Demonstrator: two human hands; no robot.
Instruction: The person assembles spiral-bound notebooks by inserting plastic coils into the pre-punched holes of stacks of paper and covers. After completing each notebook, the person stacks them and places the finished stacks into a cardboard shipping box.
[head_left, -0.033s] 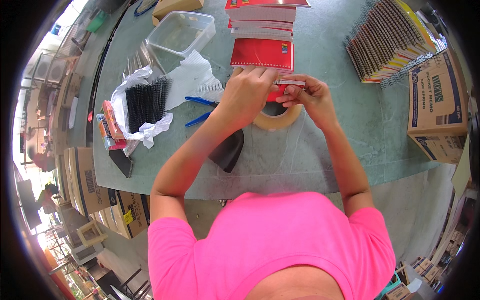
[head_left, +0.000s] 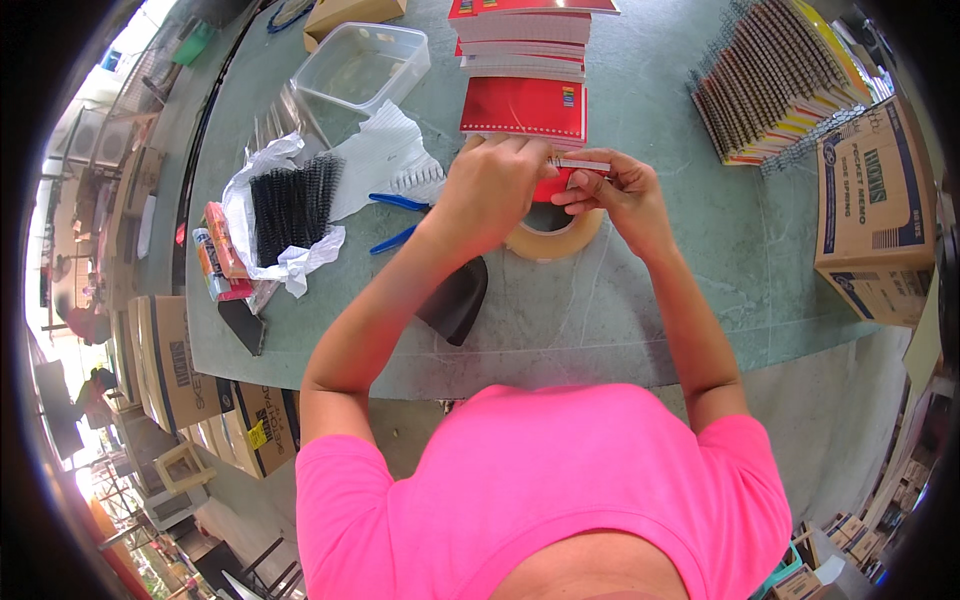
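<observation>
A small red notepad point(head_left: 550, 189) with white page edges is held between my two hands, over the middle of the table. My right hand point(head_left: 630, 200) pinches its right end between thumb and fingers. My left hand point(head_left: 492, 190) is closed at its left end, with the fingertips partly hidden. Just below the notepad lies a roll of tan tape point(head_left: 560, 240). Beyond my hands lies a punched red notepad cover point(head_left: 525, 105), in front of a row of stacked red notepads point(head_left: 525, 45). Blue-handled pliers point(head_left: 395, 240) rest beside my left wrist.
Black spiral coils point(head_left: 290, 210) lie on crumpled white paper point(head_left: 240, 225) at the left. A clear plastic tub point(head_left: 365, 65) stands behind them. A dark curved object point(head_left: 458, 305) lies under my left forearm. At the right are spiral-bound notebooks point(head_left: 780, 85) and a cardboard box point(head_left: 875, 210).
My left hand and wrist have shifted very slightly to the left. My right hand keeps its hold on the notepad, and the things on the table look the same.
</observation>
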